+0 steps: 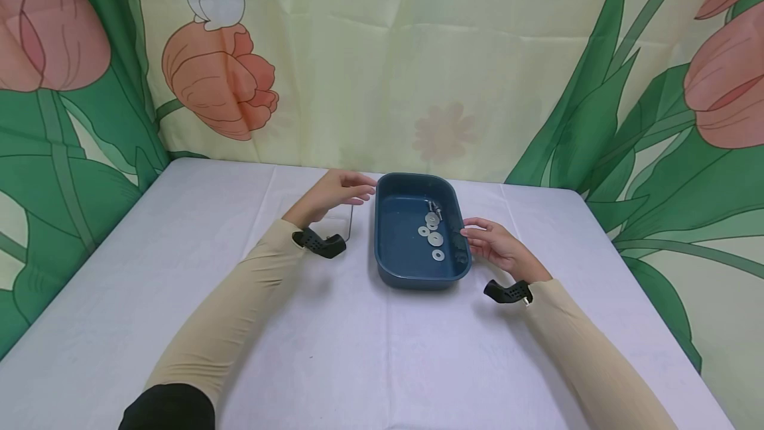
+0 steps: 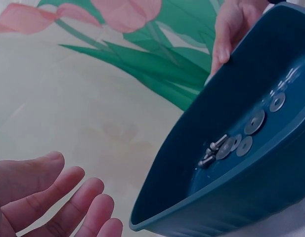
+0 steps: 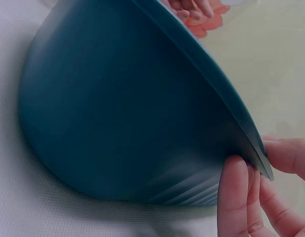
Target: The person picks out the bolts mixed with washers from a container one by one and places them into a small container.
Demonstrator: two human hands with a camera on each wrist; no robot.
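Note:
A dark blue rectangular tub (image 1: 418, 282) stands on the table. Several flat metal washers (image 1: 435, 239) and a few small screws (image 1: 438, 212) lie on its floor, also visible in the left wrist view. On its right side, my right hand (image 1: 501, 249) pinches the rim, with digits on both sides of the wall (image 3: 142, 108) in the right wrist view. At the far left corner of the tub, my left hand (image 1: 334, 192) has its fingers extended toward the rim. The left wrist view shows a gap between those fingers (image 2: 93, 190) and the tub.
A white cloth (image 1: 334, 350) covers the table. Behind it hangs a curtain (image 1: 358, 71) printed with tulips and a rabbit. A thin grey bent edge (image 1: 351, 221) of some object shows beside the left wrist, mostly hidden by it. Black bands (image 1: 506, 291) circle both wrists.

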